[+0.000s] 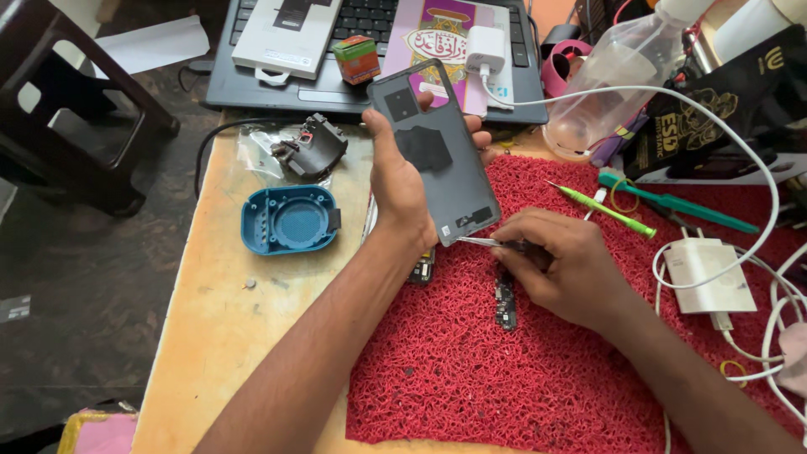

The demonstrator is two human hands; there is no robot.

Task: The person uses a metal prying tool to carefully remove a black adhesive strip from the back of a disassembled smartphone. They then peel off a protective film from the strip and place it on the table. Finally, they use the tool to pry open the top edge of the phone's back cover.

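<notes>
My left hand (pixel 397 181) holds a grey phone back cover (pixel 437 147) tilted above the red fibre mat (pixel 538 370), inner side facing me. My right hand (pixel 559 269) grips metal tweezers (pixel 479 242), whose tips touch the cover's lower edge. A small dark circuit board (pixel 505 304) lies on the mat just below my right hand. Another phone part (pixel 423 267) is partly hidden under my left wrist.
A blue plastic shell (pixel 286 220) and a black part (pixel 313 147) in a clear bag lie on the wooden table (pixel 218 336). Behind stands a laptop (pixel 277 88) with boxes on it. Green screwdrivers (pixel 609 210), a white charger (pixel 710 273), cables and a plastic bottle (pixel 605 80) crowd the right.
</notes>
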